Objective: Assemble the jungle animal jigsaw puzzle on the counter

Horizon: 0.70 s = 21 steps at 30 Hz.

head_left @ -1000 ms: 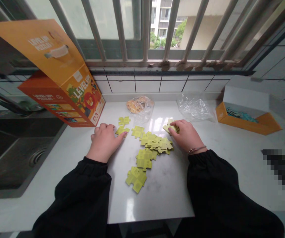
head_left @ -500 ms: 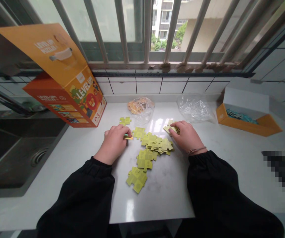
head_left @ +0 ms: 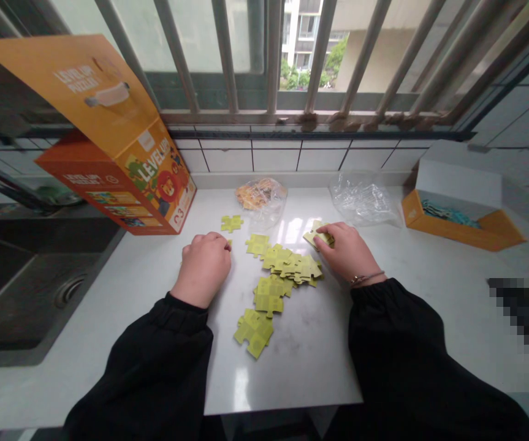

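Yellow-green jigsaw pieces (head_left: 287, 268) lie heaped mid-table (head_left: 301, 373), with a smaller pile (head_left: 254, 332) nearer the front edge and a lone piece (head_left: 232, 223) toward the back. The right hand (head_left: 346, 251) grips a piece (head_left: 318, 236) between fingers and thumb, just past the heap. The left hand (head_left: 203, 268) sits curled, a sliver of piece (head_left: 230, 242) at its fingertips; whether it's gripping that, I cannot tell. A orange "Level Up" puzzle box (head_left: 154, 174) stands at the back left corner, beside a plastic bag of pieces (head_left: 260, 199), and an open carton (head_left: 457, 226) sits at the back right.
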Each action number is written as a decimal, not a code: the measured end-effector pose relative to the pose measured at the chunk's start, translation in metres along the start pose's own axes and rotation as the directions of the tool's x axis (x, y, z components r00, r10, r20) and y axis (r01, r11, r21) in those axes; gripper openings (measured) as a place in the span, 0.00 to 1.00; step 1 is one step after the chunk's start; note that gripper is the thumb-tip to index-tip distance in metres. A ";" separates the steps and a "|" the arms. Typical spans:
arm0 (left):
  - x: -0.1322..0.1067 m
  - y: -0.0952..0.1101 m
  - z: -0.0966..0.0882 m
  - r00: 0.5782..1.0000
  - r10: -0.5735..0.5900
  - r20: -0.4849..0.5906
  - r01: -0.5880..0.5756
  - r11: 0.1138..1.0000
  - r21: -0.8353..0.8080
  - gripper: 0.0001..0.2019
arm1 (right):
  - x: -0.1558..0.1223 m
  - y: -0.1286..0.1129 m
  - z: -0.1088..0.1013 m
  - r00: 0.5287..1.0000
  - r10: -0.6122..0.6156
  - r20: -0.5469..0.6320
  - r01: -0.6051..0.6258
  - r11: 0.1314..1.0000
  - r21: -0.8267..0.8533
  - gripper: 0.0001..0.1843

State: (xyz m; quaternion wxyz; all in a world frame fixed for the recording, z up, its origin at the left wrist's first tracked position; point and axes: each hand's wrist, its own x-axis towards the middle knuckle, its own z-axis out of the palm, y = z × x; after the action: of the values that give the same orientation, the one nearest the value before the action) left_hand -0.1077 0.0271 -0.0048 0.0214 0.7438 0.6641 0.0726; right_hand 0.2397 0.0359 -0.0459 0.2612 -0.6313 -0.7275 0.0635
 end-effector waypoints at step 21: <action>0.006 0.006 0.021 0.963 0.271 0.006 -0.260 0.930 -0.258 0.31 | -0.001 -0.005 0.000 1.000 -0.016 -0.006 0.015 1.000 -0.013 0.15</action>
State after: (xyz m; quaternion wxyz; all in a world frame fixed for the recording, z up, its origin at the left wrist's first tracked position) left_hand -0.0983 0.0340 -0.0247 0.1205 0.8191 0.5420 0.1443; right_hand 0.2356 0.0345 -0.0441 0.2598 -0.6276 -0.7319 0.0545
